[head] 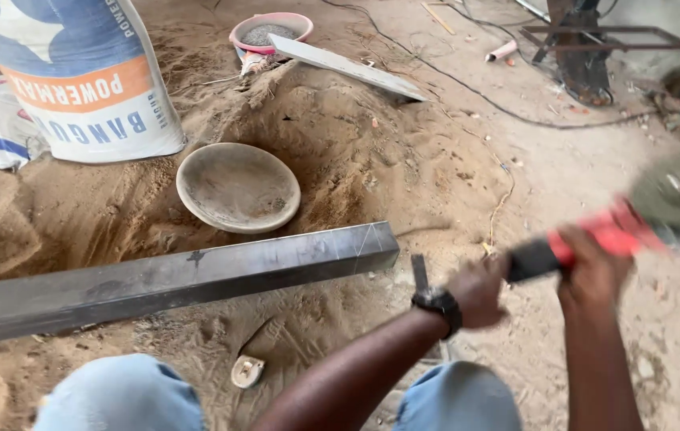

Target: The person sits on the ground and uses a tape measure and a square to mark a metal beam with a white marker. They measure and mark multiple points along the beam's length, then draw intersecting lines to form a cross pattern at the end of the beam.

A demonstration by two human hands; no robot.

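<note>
Hands first, from the head camera: the left hand (479,289), a watch (438,303) on its wrist, is wrapped around the black rear grip of a red angle grinder (595,238), and the right hand (593,275) has its fingers clamped over the red body further forward. The grinder is held up in the air, blurred, with its disc (679,191) off to the right, well apart from the long square steel tube (172,281) lying across the sand (340,152). The tube's near end carries scribed lines.

Risks, as I judge them: the tube rests on loose sand with no clamp, so it could roll or sink under the disc and make the tool kick. Both knees (120,395) sit close below the tool. A cable (467,88) trails over the ground and could snag. A shallow pan (238,187) and a cement bag (84,76) lie beyond the tube.
</note>
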